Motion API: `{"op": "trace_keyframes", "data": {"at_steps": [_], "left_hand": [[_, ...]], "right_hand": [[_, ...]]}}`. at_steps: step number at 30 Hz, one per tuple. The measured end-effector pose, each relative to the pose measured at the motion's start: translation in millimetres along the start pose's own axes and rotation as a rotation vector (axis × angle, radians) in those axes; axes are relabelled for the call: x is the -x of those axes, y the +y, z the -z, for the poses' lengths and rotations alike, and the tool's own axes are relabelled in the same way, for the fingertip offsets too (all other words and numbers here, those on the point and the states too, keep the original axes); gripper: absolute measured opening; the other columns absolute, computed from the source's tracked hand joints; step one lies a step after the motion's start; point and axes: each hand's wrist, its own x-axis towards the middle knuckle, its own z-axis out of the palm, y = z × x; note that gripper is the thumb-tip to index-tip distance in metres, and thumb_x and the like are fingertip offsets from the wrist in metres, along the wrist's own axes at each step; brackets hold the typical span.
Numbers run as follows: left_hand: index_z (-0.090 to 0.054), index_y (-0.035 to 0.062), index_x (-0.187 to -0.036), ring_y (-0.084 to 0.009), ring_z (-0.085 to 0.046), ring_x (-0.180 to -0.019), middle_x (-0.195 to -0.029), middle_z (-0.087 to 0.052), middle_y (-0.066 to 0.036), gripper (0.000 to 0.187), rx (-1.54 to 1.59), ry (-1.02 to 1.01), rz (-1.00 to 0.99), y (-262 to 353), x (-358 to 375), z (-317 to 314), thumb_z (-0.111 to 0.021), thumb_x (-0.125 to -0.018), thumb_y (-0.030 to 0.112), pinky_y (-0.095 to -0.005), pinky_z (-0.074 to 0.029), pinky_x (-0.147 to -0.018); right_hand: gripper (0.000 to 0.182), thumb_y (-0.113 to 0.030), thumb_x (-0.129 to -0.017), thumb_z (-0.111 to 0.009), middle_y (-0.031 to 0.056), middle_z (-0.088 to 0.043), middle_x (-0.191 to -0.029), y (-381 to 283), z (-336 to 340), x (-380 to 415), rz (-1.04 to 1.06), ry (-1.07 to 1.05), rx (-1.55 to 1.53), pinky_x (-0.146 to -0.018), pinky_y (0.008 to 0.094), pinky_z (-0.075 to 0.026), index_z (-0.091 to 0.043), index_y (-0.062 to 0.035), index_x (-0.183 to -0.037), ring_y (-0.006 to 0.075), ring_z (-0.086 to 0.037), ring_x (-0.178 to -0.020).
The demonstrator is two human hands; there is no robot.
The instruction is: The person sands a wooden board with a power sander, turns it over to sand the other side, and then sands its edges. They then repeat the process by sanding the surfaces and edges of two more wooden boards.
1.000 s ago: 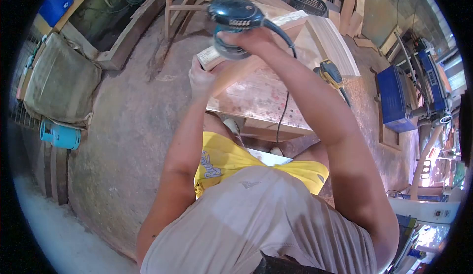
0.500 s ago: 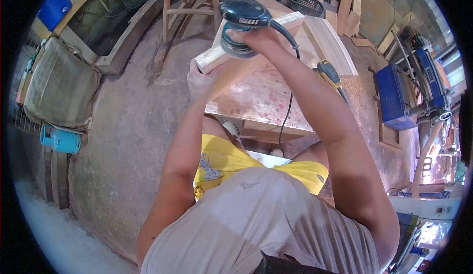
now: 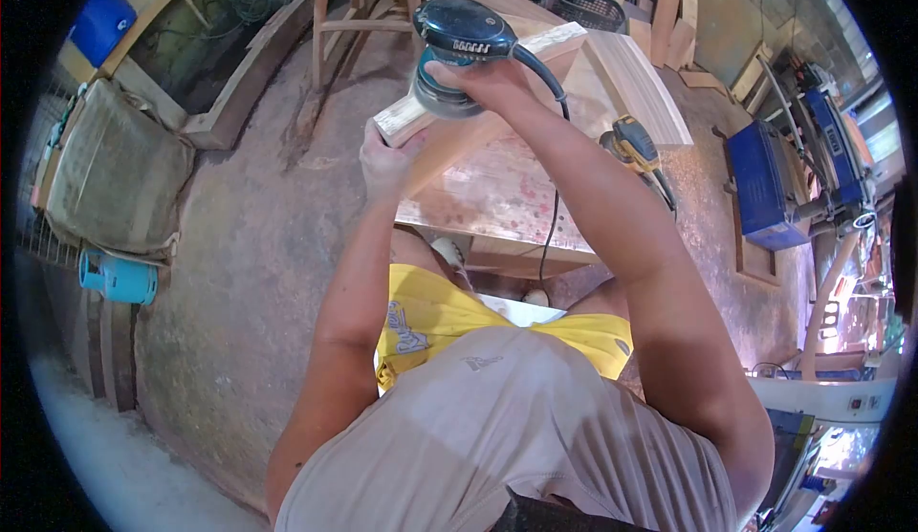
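My right hand point(image 3: 488, 81) grips a blue orbital sander point(image 3: 459, 37) and presses its pad on the upper face of a long wooden piece point(image 3: 550, 43). That piece lies tilted over a low wooden table point(image 3: 497, 193). My left hand point(image 3: 384, 159) clasps the near end of the wooden piece from below and steadies it. The sander's black cord point(image 3: 553, 217) runs down along my right forearm and over the table's front edge.
A yellow power tool point(image 3: 631, 145) lies at the table's right edge. A wooden stool point(image 3: 368, 1) stands behind the table, a black basket point(image 3: 598, 6) further back. Blue machines point(image 3: 765, 183) stand on the right. A tan sack point(image 3: 110, 164) and a blue canister point(image 3: 115, 276) lie on the left.
The sander has slid back and forth along the wooden piece: further up half a second ago, now slightly back toward the near end. My left hand keeps its hold.
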Motion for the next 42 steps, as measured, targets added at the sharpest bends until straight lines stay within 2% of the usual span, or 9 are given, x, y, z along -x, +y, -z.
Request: {"op": "trace_keyframes", "data": {"at_steps": [4,5,8,11,16,27,29,31,42], "left_hand": [[-0.057,0.0014,-0.102,-0.0268,-0.067,-0.091,-0.097,-0.068,-0.016,0.049,0.054,-0.01,-0.004,-1.4,1.3,-0.4,-0.084,-0.066,0.021,-0.036,-0.051,-0.076],[-0.057,0.0014,-0.102,-0.0268,-0.067,-0.091,-0.097,-0.068,-0.016,0.049,0.05,-0.008,-0.003,-2.1,2.0,-1.1,-0.084,-0.066,0.021,-0.036,-0.051,-0.076],[-0.058,0.001,-0.102,-0.0274,-0.067,-0.09,-0.097,-0.068,-0.017,0.05,0.026,0.014,-0.005,2.2,0.0,-0.4,-0.084,-0.066,0.022,-0.0366,-0.051,-0.076],[-0.058,0.0009,-0.103,-0.0266,-0.067,-0.091,-0.097,-0.068,-0.017,0.052,0.004,-0.003,-0.002,4.6,1.1,1.0,-0.085,-0.065,0.024,-0.0366,-0.051,-0.077],[-0.059,0.001,-0.105,-0.0264,-0.067,-0.093,-0.098,-0.069,-0.015,0.053,-0.005,0.009,-0.062,-2.8,-1.3,1.2,-0.084,-0.066,0.025,-0.0361,-0.051,-0.078],[-0.06,0.0009,-0.112,-0.0231,-0.066,-0.096,-0.103,-0.068,-0.014,0.058,0.201,0.069,-0.115,-35.6,-3.8,-9.7,-0.084,-0.066,0.025,-0.0349,-0.05,-0.079],[-0.06,0.0014,-0.112,-0.0239,-0.066,-0.096,-0.103,-0.068,-0.014,0.057,0.319,0.069,-0.102,-44.6,-1.7,-12.4,-0.084,-0.066,0.025,-0.035,-0.05,-0.079],[-0.06,0.0013,-0.108,-0.0245,-0.066,-0.094,-0.102,-0.068,-0.015,0.053,0.087,-0.015,-0.058,-31.5,-5.3,-3.6,-0.084,-0.066,0.023,-0.0353,-0.05,-0.08],[-0.057,0.0005,-0.103,-0.022,-0.066,-0.093,-0.098,-0.068,-0.014,0.051,0.083,-0.002,-0.045,-11.6,-0.8,-3.0,-0.085,-0.066,0.022,-0.0344,-0.05,-0.08]], "right_hand": [[0.072,-0.067,-0.067,-0.063,0.0122,-0.064,-0.116,26.6,0.4,-14.8,-0.01,0.083,-0.046,-0.093,0.0365,-0.046,-0.063,-0.0148,-0.117,0.0261,-0.059,-0.11],[0.062,-0.052,-0.069,-0.074,0.0117,-0.066,-0.109,31.3,2.6,-17.8,-0.021,0.104,-0.141,-0.09,0.0336,-0.047,-0.064,-0.0076,-0.112,0.0221,-0.062,-0.103],[0.057,-0.048,-0.071,-0.076,0.0112,-0.067,-0.108,24.7,6.1,-19.3,-0.093,0.12,-0.27,-0.089,0.0327,-0.048,-0.065,-0.0069,-0.109,0.0205,-0.063,-0.101],[0.051,-0.042,-0.071,-0.077,0.0102,-0.067,-0.106,30.9,-28.0,-22.7,0.051,0.164,-0.342,-0.088,0.0315,-0.048,-0.065,-0.0073,-0.107,0.0189,-0.063,-0.099],[0.059,-0.048,-0.068,-0.078,0.0093,-0.067,-0.108,-23.9,-43.8,-1.9,0.028,-0.024,-0.292,-0.089,0.0305,-0.048,-0.065,-0.0079,-0.108,0.0199,-0.063,-0.101],[0.064,-0.059,-0.069,-0.069,0.0108,-0.067,-0.109,-53.6,-69.5,9.8,0.145,-0.005,-0.324,-0.09,0.0346,-0.047,-0.065,-0.0125,-0.111,0.0251,-0.062,-0.103],[0.063,-0.057,-0.068,-0.071,0.0107,-0.067,-0.108,-44.5,-61.2,5.7,0.099,-0.022,-0.347,-0.089,0.0341,-0.047,-0.065,-0.0116,-0.111,0.0243,-0.062,-0.102],[0.065,-0.06,-0.067,-0.07,0.0106,-0.065,-0.114,-37.8,-45.1,8.4,0.042,-0.046,-0.357,-0.092,0.0367,-0.046,-0.064,-0.0144,-0.113,0.0267,-0.059,-0.109],[0.054,-0.044,-0.066,-0.079,0.0083,-0.069,-0.104,56.0,5.9,-33.8,-0.075,0.271,-0.322,-0.087,0.0307,-0.049,-0.067,-0.0083,-0.104,0.0178,-0.064,-0.097]]}}
